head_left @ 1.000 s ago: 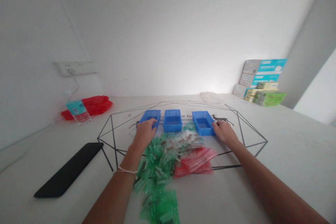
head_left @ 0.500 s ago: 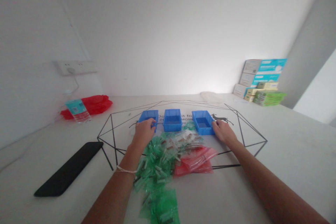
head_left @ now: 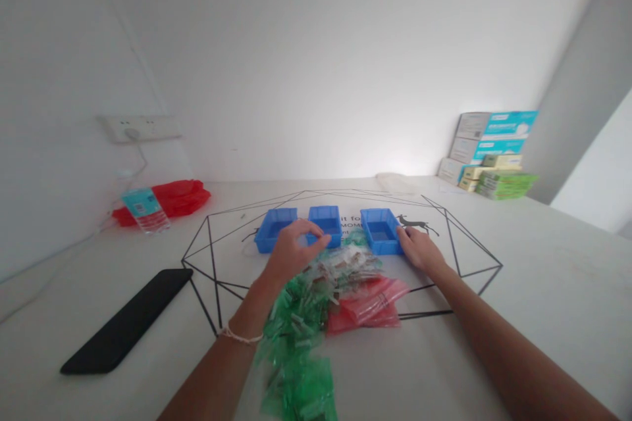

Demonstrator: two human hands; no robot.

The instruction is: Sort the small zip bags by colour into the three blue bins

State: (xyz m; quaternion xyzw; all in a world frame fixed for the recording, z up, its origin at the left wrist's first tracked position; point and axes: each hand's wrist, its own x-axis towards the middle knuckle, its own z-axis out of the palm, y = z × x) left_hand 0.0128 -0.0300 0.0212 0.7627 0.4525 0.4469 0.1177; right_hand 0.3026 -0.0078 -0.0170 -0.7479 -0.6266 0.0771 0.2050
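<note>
Three blue trays stand in a row: a left tray [head_left: 266, 237], a middle tray [head_left: 332, 212] and a right tray [head_left: 386, 250]. My left hand [head_left: 296, 247] is over the front of the left and middle trays, fingers curved and apart, with nothing seen between them. My right hand [head_left: 417, 247] grips the right side of the right tray, thumb near its rim. In front of the trays lies a heap of small plastic bags: green bags [head_left: 301, 342], clear bags [head_left: 353, 262] and red bags [head_left: 372, 306].
A black flat object [head_left: 128, 319] lies at the left. Behind it are a red plastic bag [head_left: 185, 197] and a blue-labelled clear packet [head_left: 147, 209]. Stacked boxes [head_left: 494, 145] stand at the back right. A wall socket [head_left: 143, 128] with a cable is at the left.
My left hand has let go of the left tray and moved right, toward the middle tray. My right hand has stayed at the right tray.
</note>
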